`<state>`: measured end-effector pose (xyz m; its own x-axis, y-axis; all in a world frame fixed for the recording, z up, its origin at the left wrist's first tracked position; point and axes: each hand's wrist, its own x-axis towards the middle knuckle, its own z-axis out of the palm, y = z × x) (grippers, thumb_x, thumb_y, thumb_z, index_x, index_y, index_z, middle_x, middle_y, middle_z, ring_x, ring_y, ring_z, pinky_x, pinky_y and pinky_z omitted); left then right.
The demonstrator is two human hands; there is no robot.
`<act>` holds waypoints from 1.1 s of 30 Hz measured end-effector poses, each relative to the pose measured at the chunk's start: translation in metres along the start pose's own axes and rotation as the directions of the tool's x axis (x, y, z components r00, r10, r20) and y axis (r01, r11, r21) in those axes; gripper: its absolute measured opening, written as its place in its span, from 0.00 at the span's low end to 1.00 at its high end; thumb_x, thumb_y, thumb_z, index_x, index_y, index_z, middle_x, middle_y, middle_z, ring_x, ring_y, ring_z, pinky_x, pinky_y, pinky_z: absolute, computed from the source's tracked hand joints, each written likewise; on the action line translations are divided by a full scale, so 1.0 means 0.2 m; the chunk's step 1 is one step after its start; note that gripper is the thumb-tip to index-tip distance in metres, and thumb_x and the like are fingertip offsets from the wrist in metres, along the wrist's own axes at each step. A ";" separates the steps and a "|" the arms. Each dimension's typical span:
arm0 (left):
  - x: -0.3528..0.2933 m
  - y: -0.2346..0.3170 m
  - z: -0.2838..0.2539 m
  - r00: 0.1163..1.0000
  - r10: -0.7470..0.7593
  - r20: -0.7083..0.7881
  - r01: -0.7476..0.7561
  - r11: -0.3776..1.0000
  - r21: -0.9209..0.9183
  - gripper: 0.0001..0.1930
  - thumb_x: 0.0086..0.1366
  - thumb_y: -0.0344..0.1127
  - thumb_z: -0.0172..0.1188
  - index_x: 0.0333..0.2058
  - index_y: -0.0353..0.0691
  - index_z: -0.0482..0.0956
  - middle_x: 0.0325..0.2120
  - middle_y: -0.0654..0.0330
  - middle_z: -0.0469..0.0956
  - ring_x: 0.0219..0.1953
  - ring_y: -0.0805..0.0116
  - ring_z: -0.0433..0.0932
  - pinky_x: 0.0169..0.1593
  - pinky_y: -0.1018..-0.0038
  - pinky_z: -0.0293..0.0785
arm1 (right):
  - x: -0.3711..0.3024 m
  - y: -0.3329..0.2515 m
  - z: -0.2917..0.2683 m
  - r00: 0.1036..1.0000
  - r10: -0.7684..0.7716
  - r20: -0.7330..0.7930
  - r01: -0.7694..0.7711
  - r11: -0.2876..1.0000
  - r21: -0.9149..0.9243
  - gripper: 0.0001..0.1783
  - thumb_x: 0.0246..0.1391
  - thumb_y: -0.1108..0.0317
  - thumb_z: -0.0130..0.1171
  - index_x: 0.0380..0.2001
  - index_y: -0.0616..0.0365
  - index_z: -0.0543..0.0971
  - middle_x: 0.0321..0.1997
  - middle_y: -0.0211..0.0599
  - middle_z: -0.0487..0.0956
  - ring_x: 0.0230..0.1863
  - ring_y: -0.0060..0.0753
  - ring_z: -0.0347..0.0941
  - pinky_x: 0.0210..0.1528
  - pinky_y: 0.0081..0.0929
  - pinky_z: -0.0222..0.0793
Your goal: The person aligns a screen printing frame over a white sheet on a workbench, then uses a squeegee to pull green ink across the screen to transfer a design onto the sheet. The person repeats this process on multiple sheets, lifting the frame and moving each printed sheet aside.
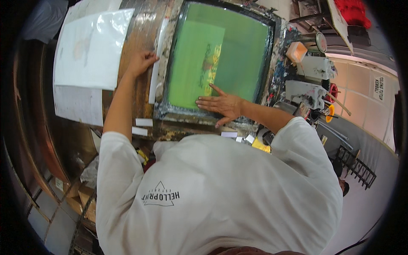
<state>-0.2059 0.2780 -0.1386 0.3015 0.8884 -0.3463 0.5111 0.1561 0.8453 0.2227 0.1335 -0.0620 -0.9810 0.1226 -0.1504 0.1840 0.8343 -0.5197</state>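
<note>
A printing screen [250,55] with green mesh and a dark taped frame lies on the worktable, bearing a small yellow and dark design near its middle. My right hand [223,104] is open and flat on the lower part of the mesh, fingers spread, just below the design. Along the screen's left side shows a narrow white strip of a sheet [153,87], mostly hidden under the frame. My left hand [142,63] has its fingers curled closed at the edge of this strip, seeming to pinch it.
White sheets [91,51] are stacked at the left on the brown wooden table [134,59]. Small white cards [143,122] lie along the near edge. Ink-stained containers [304,93] and an orange-white tub [296,52] crowd the right side.
</note>
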 end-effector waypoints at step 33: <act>-0.07 0.23 0.01 0.983 -0.177 -0.040 0.171 0.978 -0.121 0.12 0.68 0.39 0.73 0.38 0.34 0.87 0.26 0.69 0.81 0.29 0.81 0.74 0.34 0.79 0.71 | -0.17 1.15 -0.55 0.993 0.112 -0.036 -0.117 0.924 -0.363 0.59 0.63 0.17 0.33 0.82 0.49 0.46 0.87 0.33 0.48 0.86 0.40 0.41 0.83 0.69 0.13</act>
<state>-0.1859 0.2711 -0.0962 0.1736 0.8634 -0.4737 0.4537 0.3568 0.8166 0.2925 0.3804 -0.0836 -0.9558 0.2346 -0.1773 0.2629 0.9519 -0.1574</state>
